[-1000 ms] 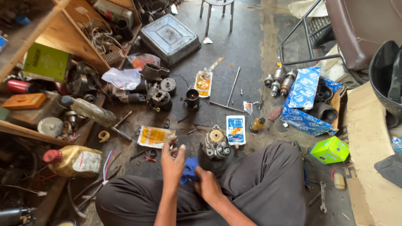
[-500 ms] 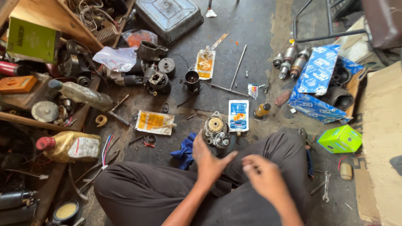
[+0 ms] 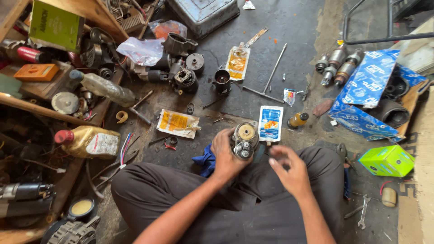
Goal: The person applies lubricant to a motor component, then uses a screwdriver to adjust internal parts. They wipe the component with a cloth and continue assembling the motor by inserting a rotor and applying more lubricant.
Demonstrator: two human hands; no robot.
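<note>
I sit cross-legged on a stained workshop floor. My left hand [image 3: 224,153] grips a round metal motor assembly [image 3: 244,138] with a brass-coloured disc and small gears on top, standing on the floor just ahead of my knees. My right hand [image 3: 290,167] hovers just right of it, fingers pinched together; whether a small part is between them I cannot tell. A blue rag [image 3: 205,161] lies under my left wrist. A blue-and-white sachet [image 3: 270,123] lies flat next to the assembly.
A yellow sachet [image 3: 177,123], T-handle wrench [image 3: 270,77], small amber bottle [image 3: 298,119], blue cartons [image 3: 368,92], green box [image 3: 387,161] and spanners [image 3: 361,216] lie around. Oil jug [image 3: 88,142], plastic bottle [image 3: 102,87], motor parts [image 3: 181,72] and wooden shelving [image 3: 49,86] crowd the left.
My left hand has moved forward from the rag and closed on the motor assembly. My right hand has come up beside it. The view has tilted further down.
</note>
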